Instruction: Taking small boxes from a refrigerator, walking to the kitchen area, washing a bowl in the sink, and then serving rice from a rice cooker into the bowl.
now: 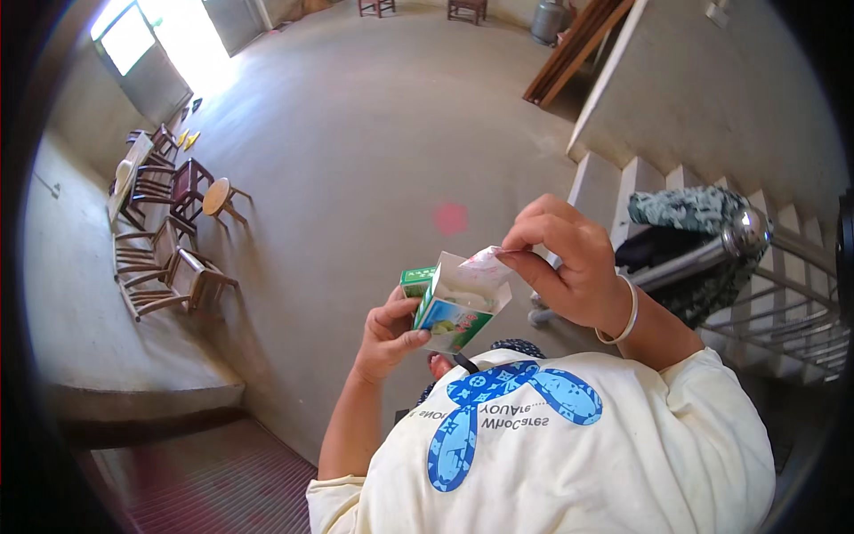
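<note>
My left hand (393, 334) grips a small printed cardboard box (454, 324), green, white and blue, tilted with its open top facing up. Something pale shows inside, too unclear to name. Behind it, a second green carton or an opened part of the same box (417, 277) sticks out by my fingers; I cannot tell which. Between thumb and forefinger, my right hand (560, 260) pinches a thin white paper or wrapper (486, 259) with pinkish print. That piece reaches down to the box's open mouth. A white bangle (622, 314) circles my right wrist.
To the right, a metal stair railing (694, 253) carries draped dark and patterned cloth (687, 207), with steps (640, 180) behind. Wooden chairs (180, 280) and a round stool (219, 196) line the left wall. Planks (577, 50) lean near a gas cylinder (548, 21).
</note>
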A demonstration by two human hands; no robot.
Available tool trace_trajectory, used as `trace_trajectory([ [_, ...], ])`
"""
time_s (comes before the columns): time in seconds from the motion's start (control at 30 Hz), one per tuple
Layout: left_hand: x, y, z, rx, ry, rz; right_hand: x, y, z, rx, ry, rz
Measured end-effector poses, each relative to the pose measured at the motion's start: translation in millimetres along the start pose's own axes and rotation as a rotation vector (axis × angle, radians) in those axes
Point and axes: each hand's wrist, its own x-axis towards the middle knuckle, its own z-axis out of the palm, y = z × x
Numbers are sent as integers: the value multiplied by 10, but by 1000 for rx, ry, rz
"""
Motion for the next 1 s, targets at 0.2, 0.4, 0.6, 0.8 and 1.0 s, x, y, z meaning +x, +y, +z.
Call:
trace_trajectory([
  [0.2, 177, 120, -334, 92, 90, 153, 420, 273, 260, -13, -44, -156],
  [0.4, 755, 337, -474, 269, 165, 219, 693, 1030, 471, 131, -31, -106],
  [0.6, 1665, 550, -627, 542, 252, 137, 1173, 2042, 373, 187, -334, 9],
  [0.8, 2559, 595, -853, 308, 373, -2, 1553, 2882, 275, 179, -161, -28],
  [1.0, 3141, 580, -1197, 134, 399, -99, 1785, 3391, 186, 255, -321, 133],
])
